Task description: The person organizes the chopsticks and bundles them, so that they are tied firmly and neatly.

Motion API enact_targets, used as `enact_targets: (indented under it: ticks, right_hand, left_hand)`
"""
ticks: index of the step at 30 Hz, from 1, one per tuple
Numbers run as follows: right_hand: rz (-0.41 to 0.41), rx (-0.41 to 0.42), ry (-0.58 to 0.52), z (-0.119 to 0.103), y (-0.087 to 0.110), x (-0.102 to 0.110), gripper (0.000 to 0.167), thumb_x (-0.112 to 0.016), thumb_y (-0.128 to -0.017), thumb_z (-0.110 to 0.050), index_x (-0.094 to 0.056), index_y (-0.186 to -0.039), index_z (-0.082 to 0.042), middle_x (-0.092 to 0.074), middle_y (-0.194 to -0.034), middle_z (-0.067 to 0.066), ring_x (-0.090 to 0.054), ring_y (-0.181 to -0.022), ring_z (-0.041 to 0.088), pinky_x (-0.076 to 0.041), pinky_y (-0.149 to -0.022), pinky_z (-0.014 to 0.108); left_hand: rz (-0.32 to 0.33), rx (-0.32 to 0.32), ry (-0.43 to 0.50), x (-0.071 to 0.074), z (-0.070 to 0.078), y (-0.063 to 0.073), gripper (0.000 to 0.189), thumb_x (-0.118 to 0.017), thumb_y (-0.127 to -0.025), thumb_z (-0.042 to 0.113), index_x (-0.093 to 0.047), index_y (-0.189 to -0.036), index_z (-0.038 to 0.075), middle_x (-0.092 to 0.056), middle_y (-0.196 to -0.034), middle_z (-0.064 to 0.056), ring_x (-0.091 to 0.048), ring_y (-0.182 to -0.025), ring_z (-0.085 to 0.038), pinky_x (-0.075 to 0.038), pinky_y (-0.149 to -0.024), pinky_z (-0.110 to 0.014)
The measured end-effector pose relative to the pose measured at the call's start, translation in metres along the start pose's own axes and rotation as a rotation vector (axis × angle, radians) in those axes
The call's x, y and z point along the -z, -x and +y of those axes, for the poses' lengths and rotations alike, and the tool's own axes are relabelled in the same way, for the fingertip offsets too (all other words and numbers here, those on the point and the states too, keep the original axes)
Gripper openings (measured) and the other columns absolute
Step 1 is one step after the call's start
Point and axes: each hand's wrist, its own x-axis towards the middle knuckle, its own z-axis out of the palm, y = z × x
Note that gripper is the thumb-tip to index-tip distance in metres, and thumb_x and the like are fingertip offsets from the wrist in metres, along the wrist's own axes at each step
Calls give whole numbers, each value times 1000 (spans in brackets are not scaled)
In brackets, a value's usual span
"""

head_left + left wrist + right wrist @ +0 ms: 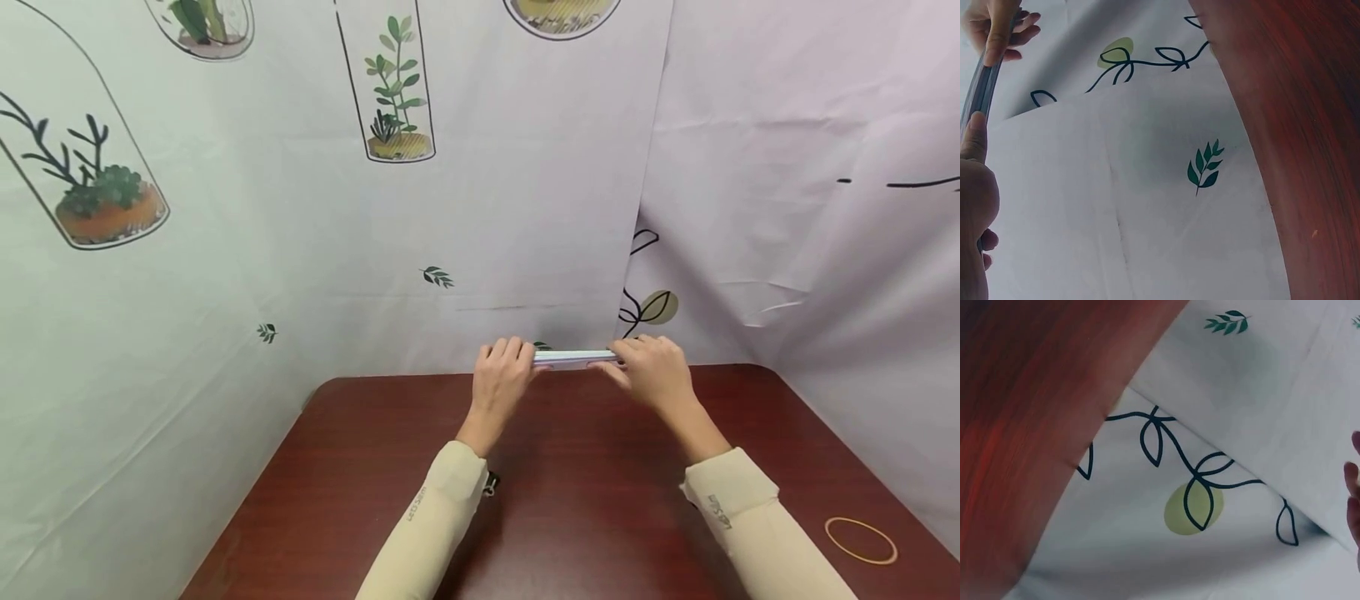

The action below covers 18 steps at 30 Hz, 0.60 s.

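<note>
Pale flat object point(574, 359), up by the worktop's point(570, 500) far edge, left hand point(501, 379) and right hand point(656, 375) gripping it; wide room nearer, ends hidden behind fingers, exact kind unclear!

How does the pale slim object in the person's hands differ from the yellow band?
The pale slim object shows a straight edge; the yellow band curves into a loop. The object is held between the left hand and right hand; the band lies on the table. Both look thin in the head view.
</note>
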Motion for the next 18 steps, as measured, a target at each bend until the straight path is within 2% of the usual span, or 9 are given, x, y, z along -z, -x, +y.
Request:
enact_targets:
  ticks: [4, 7, 10, 13, 18]
  right_hand:
    - [-54, -80, -87, 2, -2, 5, 72, -36, -87, -80, -62, -69, -15, -51, -55, -5, -47, -46, 16, -33, -40, 35]
    - [-62, -65, -98, 1, -5, 5, 69, -35, -88, -79, -49, -64, -16, -39, -52, -7, -37, -43, 13, -27, -38, 31]
    - [-8, -7, -50, 0, -6, 2, 67, -35, -91, -75, -45, -65, -15, -37, -52, -5, -35, -40, 15, -24, -36, 31]
    - [75, 31, -8, -2, -3, -2, 64, -37, -93, -72, -44, -65, -15, -36, -52, -4, -34, -38, 15, -21, -34, 29]
    - [175, 55, 2, -4, 6, -9, 61, -42, -95, -67, -48, -64, -15, -36, -54, -6, -34, -39, 14, -20, -35, 27]
  left_hand:
    - [-17, 17, -30, 0, -1, -1, 49, -50, -87, 61, -55, -79, 13, -53, -75, 0, -51, -66, -18, -42, -63, -33]
    - [-49, 48, -43, 0, 0, -1, 50, -57, -82, 62, -57, -80, 13, -54, -76, -1, -52, -67, -18, -43, -64, -33]
    - [-104, 91, -52, 1, 1, 0, 50, -67, -77, 62, -57, -81, 13, -53, -76, -1, -54, -69, -19, -44, -66, -34]
    - [-155, 107, -48, 5, 4, 1, 49, -73, -75, 60, -57, -83, 14, -53, -76, -1, -56, -72, -20, -45, -68, -33]
    - [-225, 68, -20, 13, 7, -2, 45, -72, -80, 58, -61, -85, 15, -58, -78, -1, -59, -78, -20, -46, -79, -33]
